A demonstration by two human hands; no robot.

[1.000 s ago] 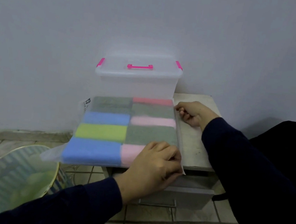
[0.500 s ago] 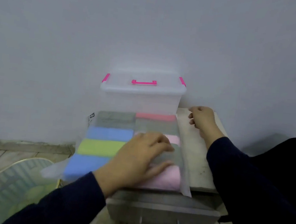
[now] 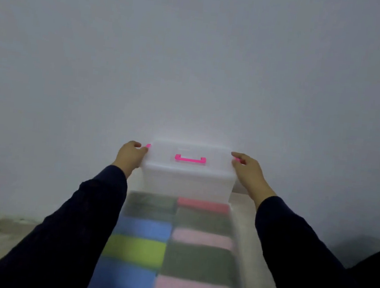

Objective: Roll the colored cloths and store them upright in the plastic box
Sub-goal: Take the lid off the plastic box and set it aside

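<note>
Gripping one box: two hands

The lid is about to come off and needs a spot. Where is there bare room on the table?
One bare strip of table runs along the right, between the pack of cloths and the right sleeve. The rest is crowded: the plastic box fills the back, with the left hand and right hand at its ends.
</note>
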